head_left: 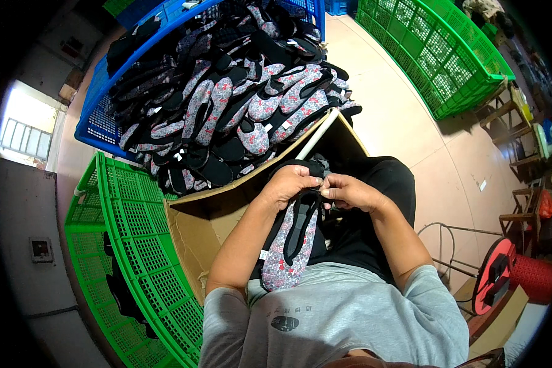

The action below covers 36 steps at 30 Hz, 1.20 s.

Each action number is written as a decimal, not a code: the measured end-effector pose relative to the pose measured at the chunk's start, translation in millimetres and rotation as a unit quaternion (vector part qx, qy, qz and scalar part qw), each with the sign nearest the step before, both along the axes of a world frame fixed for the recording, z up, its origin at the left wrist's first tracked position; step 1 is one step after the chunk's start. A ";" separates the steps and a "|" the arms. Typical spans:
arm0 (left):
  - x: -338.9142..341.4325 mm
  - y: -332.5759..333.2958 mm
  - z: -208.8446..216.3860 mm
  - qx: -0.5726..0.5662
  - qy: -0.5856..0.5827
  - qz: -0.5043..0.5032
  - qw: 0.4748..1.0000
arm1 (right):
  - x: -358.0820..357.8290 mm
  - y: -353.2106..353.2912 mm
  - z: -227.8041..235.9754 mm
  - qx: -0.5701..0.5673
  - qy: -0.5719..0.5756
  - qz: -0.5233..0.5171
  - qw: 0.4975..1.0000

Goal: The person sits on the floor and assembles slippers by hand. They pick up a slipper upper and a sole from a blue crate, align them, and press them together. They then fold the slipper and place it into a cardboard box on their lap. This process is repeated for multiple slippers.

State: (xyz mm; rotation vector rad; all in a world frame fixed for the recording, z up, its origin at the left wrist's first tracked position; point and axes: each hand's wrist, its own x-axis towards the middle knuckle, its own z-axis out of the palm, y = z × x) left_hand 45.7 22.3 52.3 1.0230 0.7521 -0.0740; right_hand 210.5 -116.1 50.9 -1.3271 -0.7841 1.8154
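A cloth slipper point(283, 268) with a grey, pink and red floral outside and a dark lining lies over my lap, its rounded toe toward my body. A small white tag sticks out at its side. My left hand point(290, 185) pinches the slipper's heel end between thumb and fingers. Close beside it, my right hand point(351, 191) is closed at the same edge, fingertips nearly touching the left ones. Whatever lies between the fingertips is too small to make out. Dark fabric sits behind my hands, partly hidden by them.
An open cardboard box point(193, 230) with a white rod point(317, 136) at its edge stands before me. Beyond it, a blue crate point(92, 116) overflows with floral and black slippers point(227, 104). Green crates point(144, 245) stand left and far right; wooden stools point(510, 122) and a red round-topped object point(495, 276) sit right.
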 end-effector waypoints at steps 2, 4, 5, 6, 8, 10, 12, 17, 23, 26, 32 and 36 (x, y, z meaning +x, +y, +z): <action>0.6 -1.2 4.2 0.004 0.001 0.005 1.000 | -0.7 0.3 -1.0 0.002 0.005 -0.004 1.000; 0.9 -2.6 8.3 -0.002 -0.001 0.010 1.000 | -0.3 -0.5 -2.8 0.004 0.008 -0.006 1.000; 1.1 -3.2 9.8 -0.005 -0.002 0.012 1.000 | -0.3 -0.7 -3.1 0.003 0.008 -0.007 1.000; 1.1 -3.3 11.2 -0.006 -0.004 0.012 1.000 | -0.3 -0.6 -3.2 0.003 0.008 -0.008 1.000; 1.3 -3.3 12.7 -0.009 -0.007 0.011 1.000 | -1.0 -0.8 -2.5 0.000 0.009 -0.012 1.000; 0.2 -1.2 1.8 0.001 -0.008 0.008 1.000 | -2.9 -0.5 0.3 -0.005 0.012 -0.019 1.000; 0.1 -0.9 -0.9 0.001 -0.009 0.008 1.000 | -2.9 -0.3 0.6 -0.006 0.012 -0.019 1.000; 0.8 -1.7 0.7 -0.013 -0.009 0.012 1.000 | -2.4 -1.1 -1.7 0.004 0.017 -0.020 1.000; 0.9 -0.6 1.2 -0.014 -0.006 0.007 1.000 | -4.8 -1.4 1.5 0.007 0.016 -0.031 0.999; 0.8 -0.7 -1.1 -0.017 -0.011 0.011 1.000 | -4.8 -1.4 -1.1 0.011 0.016 -0.030 0.999; 1.1 0.8 -8.2 -0.006 -0.008 0.012 1.000 | -3.4 -1.5 -2.6 0.008 0.020 -0.026 0.999; 0.9 2.2 -11.0 0.002 -0.005 0.012 1.000 | -9.0 -2.7 -5.4 0.026 0.023 -0.046 0.998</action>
